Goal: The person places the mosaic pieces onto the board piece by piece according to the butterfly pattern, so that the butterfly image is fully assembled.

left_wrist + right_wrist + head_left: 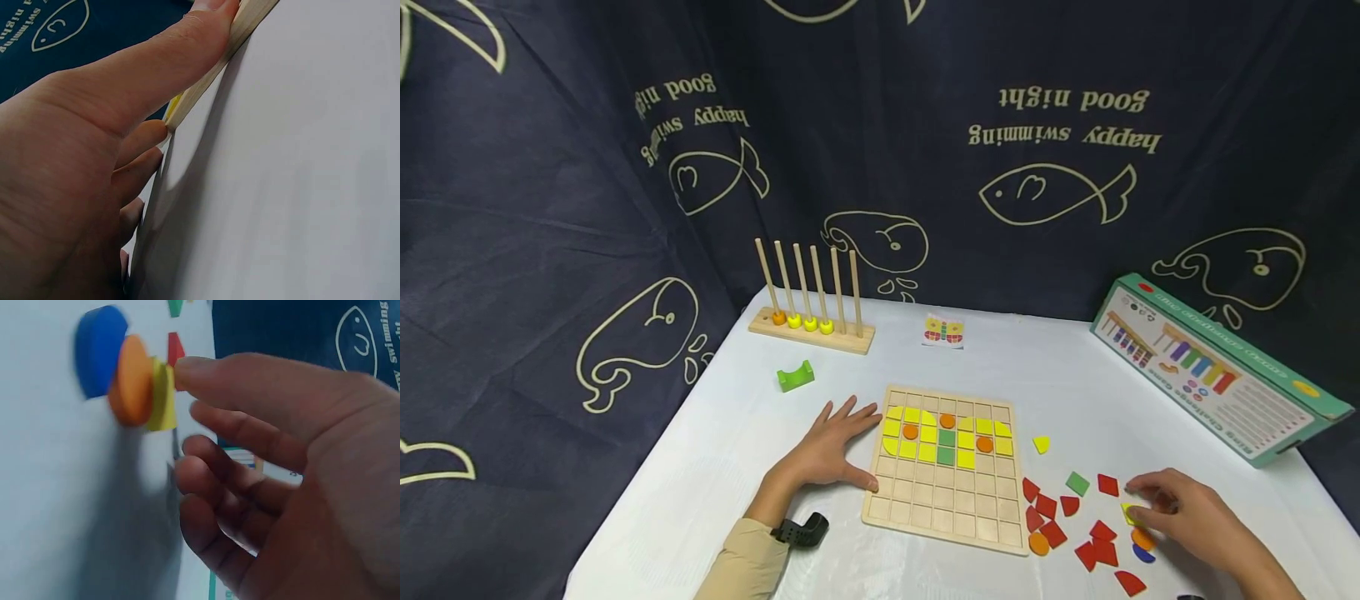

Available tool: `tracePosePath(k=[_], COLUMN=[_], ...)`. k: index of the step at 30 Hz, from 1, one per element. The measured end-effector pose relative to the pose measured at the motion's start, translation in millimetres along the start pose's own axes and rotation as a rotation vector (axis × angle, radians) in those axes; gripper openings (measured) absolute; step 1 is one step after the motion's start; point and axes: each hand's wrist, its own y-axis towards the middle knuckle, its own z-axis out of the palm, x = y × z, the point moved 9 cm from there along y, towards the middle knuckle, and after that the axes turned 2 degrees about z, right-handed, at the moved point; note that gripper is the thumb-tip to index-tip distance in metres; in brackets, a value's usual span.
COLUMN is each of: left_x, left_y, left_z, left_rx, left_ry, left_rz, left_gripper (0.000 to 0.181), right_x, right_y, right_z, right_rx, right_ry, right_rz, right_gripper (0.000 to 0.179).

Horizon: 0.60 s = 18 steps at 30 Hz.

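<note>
My left hand (831, 450) rests at the left edge of a wooden grid board (942, 522), with its fingers spread. In the left wrist view, the thumb (200, 37) lies against the board's edge. Yellow pieces, orange discs (947, 422) and green squares (946, 456) sit in the upper cells. At the right, my right hand (1198, 512) is beside a yellow piece (163, 400), fingers loosely bent and thumb tip close to it; whether they touch is unclear. An orange disc (134, 381) and a blue piece (97, 350) lie next to that yellow piece.
Several red pieces (1053, 534), a green square (1077, 483) and a yellow piece (1041, 444) lie right of the board. Behind are a peg stand (842, 340), a green bracket (795, 377), a butterfly picture card (943, 332) and a long box (1217, 367).
</note>
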Motion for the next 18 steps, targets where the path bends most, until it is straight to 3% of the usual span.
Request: tracePosePath(k=[5,18], left_x=[-0.4,-0.6], left_y=[-0.5,-0.3], left_z=[-1.4,-0.6], left_rx=[-0.005,-0.012], left_ry=[0.000,0.003], left_rz=[0.002,0.006], left_gripper=[0.111,0.110], right_x=[-11.8,7.4], right_y=[-1.7,-4.8], right_z=[6.8,11.6], right_rx=[0.008,-0.065], right_ry=[0.010,0.028], right_rz=[0.088,0.043], right_gripper=[0.071,0.051])
